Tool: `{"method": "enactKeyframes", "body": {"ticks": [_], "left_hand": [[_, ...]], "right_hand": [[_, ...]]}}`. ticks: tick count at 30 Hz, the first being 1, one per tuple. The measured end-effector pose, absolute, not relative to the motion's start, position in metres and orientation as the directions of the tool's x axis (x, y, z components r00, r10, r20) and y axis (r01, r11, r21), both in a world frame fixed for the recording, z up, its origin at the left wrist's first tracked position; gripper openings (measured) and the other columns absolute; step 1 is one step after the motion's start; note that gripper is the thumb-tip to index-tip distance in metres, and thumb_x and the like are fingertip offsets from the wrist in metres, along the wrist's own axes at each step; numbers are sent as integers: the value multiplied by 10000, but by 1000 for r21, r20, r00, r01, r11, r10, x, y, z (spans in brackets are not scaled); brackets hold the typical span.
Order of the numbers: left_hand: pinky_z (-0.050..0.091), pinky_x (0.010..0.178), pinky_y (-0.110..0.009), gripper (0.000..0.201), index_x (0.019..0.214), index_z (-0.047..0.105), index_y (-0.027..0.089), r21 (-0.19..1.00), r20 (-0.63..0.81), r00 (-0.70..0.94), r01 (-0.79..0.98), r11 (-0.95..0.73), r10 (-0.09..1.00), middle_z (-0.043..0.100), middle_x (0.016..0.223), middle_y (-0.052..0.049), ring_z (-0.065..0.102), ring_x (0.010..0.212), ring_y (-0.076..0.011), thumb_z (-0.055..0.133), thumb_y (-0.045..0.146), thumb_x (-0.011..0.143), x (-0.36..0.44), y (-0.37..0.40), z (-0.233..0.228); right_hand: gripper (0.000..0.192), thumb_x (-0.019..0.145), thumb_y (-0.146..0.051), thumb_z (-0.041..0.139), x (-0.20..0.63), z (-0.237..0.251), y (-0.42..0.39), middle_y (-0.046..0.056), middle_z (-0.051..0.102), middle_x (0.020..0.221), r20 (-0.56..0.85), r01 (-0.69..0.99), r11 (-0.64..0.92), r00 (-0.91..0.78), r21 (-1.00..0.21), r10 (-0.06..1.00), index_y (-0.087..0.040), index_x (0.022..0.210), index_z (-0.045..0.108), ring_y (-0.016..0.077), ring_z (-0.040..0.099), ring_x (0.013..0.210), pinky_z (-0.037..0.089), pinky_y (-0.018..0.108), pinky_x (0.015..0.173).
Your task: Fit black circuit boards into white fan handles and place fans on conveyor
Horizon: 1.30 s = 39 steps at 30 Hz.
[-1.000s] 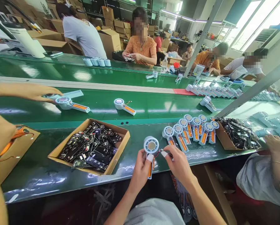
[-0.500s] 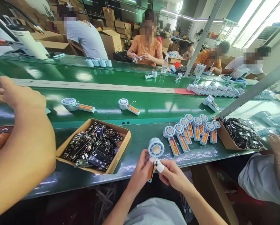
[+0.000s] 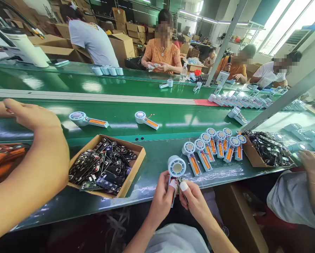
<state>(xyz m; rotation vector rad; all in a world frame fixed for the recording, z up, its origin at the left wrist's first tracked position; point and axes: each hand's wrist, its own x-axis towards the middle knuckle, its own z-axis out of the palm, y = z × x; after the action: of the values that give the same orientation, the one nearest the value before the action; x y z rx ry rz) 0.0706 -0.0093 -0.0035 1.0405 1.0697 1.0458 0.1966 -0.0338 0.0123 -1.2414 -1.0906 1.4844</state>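
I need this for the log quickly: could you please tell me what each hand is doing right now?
Left hand: closed around the handle of the small fan unit.
Right hand: pinching the wires at the fan's neck.

My right hand [image 3: 197,200] now sits tight against my left hand [image 3: 161,200]; a second ago it was held out to the side, pulling a red wire away from the fan unit [image 3: 176,168]. The taped fingers [image 3: 184,186] now press at the handle just under the round head, and the orange battery that showed in the handle is covered. On the belt, the two loose fans [image 3: 87,119] [image 3: 146,119] sit further right than before. The co-worker's arm [image 3: 33,154] at my left, earlier reaching out to the belt, now fills the near foreground, hand raised above the belt edge.
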Motion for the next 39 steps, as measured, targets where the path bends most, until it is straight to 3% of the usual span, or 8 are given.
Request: {"method": "enactKeyframes", "body": {"ticks": [5, 11, 20, 27, 29, 32, 35, 39], "left_hand": [[462, 613, -256, 165, 1043, 510, 232, 977, -205, 42, -57, 207, 978, 562, 754, 38, 509, 603, -140, 463, 293, 897, 74, -4, -1], [452, 987, -362, 303, 1195, 466, 222, 966, -187, 68, -166, 196, 980, 605, 1252, -92, 566, 1180, -227, 456, 336, 914, 78, -5, -6], [427, 1041, -403, 406, 1227, 433, 233, 928, -289, 21, -239, 286, 957, 624, 1292, -118, 589, 1214, -245, 508, 474, 909, 82, 2, -16], [505, 784, -334, 268, 1081, 645, 227, 968, -173, 178, 213, 134, 969, 753, 912, -71, 706, 893, -250, 468, 367, 936, 47, 18, 3], [490, 665, -320, 283, 1012, 692, 229, 889, -116, 178, 458, 22, 977, 742, 768, -56, 692, 696, -244, 432, 325, 953, 23, 27, 21], [491, 809, -378, 342, 1088, 693, 176, 525, 157, -43, 850, -47, 987, 745, 987, -151, 687, 931, -307, 380, 195, 954, -16, 48, 44], [485, 868, -388, 446, 1148, 678, 148, 119, 0, 69, 991, -68, 998, 725, 1068, -183, 664, 1045, -308, 352, 11, 876, -41, 78, 52], [501, 767, -341, 325, 954, 719, 168, 88, -123, 126, 989, -116, 984, 760, 913, -146, 717, 897, -287, 455, 18, 840, -46, 107, 48]], "right_hand": [[391, 962, -430, 574, 193, 6, -53, -15, 607, 734, -25, 127, -34, 72, -991, 997, -195, 1272, 545, 116, 536, 603, 434, 207, 543], [455, 974, -178, 412, 182, -13, -53, 134, 705, 1181, 331, 614, 192, 120, -766, 936, -191, 1411, 541, 231, 699, 1020, 572, 312, 827], [724, 889, -104, 467, 176, -3, -39, 100, 741, 848, 92, 960, 182, -165, -211, 982, -173, 1577, 252, 240, 715, 659, 549, 280, 561], [626, 973, -138, 333, 183, -26, -13, 117, 694, 873, 238, 935, 242, -181, -260, 954, -127, 1579, 179, 251, 691, 725, 570, 334, 628], [584, 996, -154, 320, 186, -34, -4, 147, 693, 949, 298, 937, 254, -178, -240, 938, -129, 1569, 211, 281, 690, 839, 582, 393, 726], [559, 1018, -210, 338, 190, -42, 2, 231, 572, 1340, 396, 937, 289, -195, -195, 897, -140, 1561, 227, 356, 586, 1187, 532, 515, 937], [559, 1027, -292, 378, 195, -45, 3, 233, 432, 1492, 398, 926, 309, -206, -217, 894, -153, 1554, 251, 371, 490, 1313, 510, 531, 997], [522, 1014, -249, 382, 207, -40, 1, 190, 482, 1458, 358, 889, 341, -225, -306, 906, -194, 1529, 315, 332, 507, 1313, 513, 521, 1021]]}}
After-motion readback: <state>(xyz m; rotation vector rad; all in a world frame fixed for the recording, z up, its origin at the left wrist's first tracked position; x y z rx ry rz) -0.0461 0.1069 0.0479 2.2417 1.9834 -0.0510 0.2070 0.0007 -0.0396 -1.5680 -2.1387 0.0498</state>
